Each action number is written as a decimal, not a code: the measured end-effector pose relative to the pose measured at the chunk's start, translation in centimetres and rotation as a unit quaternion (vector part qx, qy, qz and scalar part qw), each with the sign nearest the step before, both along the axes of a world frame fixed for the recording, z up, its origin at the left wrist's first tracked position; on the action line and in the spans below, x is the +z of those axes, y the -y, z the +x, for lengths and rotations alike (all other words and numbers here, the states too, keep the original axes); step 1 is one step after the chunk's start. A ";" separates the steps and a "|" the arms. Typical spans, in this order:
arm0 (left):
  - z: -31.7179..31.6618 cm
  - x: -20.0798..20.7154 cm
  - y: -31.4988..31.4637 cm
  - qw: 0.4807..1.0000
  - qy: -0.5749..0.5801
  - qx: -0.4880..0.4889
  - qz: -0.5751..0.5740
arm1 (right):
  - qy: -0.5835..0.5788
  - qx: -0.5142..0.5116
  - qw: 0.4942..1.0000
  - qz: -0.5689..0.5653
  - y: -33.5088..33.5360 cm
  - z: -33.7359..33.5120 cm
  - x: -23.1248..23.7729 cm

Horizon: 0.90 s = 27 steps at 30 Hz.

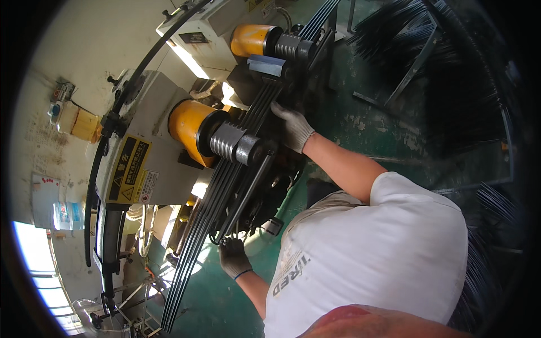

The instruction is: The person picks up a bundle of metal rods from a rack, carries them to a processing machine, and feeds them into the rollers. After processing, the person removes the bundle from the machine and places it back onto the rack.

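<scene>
Both gloved hands, left and right, grip black rods beside a yellow-black warning label.

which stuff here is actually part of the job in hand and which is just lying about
In use: left hand and right hand, both gloved, gripping the bundle of black rods; grooved rollers on the yellow-drummed machine.

Lying about: pile of black rods on the green floor; water bottle.

Yellow-black warning label on the machine housing (red-white sticker beside).
</scene>
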<state>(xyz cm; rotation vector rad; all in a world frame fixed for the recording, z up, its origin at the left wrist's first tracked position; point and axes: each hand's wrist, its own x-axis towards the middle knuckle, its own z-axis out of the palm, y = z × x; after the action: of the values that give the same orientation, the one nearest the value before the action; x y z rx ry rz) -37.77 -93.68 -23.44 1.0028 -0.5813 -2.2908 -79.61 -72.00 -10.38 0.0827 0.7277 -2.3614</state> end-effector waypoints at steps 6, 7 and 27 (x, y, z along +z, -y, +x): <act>-0.3 6.3 -1.3 0.987 -0.026 0.143 -0.075 | 0.085 0.016 0.989 -0.123 4.4 -2.7 3.0; 1.0 5.1 -0.3 0.985 -0.081 0.072 -0.135 | 0.092 0.004 0.989 -0.119 4.6 -3.0 3.1; -7.0 28.4 0.7 0.904 0.002 0.176 -0.390 | 0.087 -0.023 0.994 -0.068 5.3 -4.3 2.2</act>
<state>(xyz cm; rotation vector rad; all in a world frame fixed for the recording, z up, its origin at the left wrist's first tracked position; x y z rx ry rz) -44.72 -94.42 4.95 0.6336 -1.0994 -1.5081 -83.88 -77.26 -8.19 0.2443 0.4851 -2.4036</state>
